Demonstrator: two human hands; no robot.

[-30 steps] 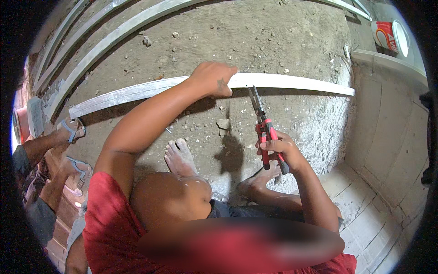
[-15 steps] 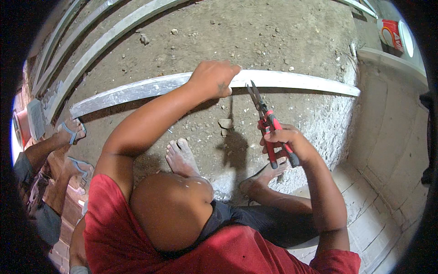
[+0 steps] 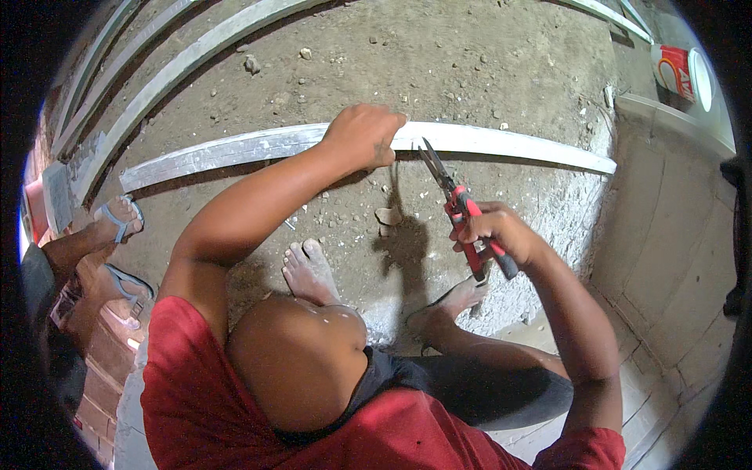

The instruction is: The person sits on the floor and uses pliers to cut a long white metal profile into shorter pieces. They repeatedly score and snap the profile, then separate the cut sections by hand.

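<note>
A long, narrow bar (image 3: 509, 141) with a patchy white coat lies across the dirt ahead of me. My left hand (image 3: 363, 135) is closed around it near its middle, thumb on the near side; the far fingers are partly hidden. In my right hand (image 3: 501, 233) are long-nose pliers (image 3: 441, 174) with red and black handles, fingers wrapped around the grips. The dark jaws point up and left, their tips just by the bar's near edge, right of my left hand. Whether the tips touch the bar, I cannot tell.
Several similar bars (image 3: 184, 66) lie at the far left. Stones (image 3: 388, 216) dot the ground. A low block wall (image 3: 666, 196) runs along the right, near a red and white bucket (image 3: 683, 74). Another person's sandalled feet (image 3: 119, 218) are at the left.
My right hand and the pliers have shifted slightly up and right, the forearm swinging outward. My left hand keeps its hold on the bar. The other person's legs have shifted a little left in view.
</note>
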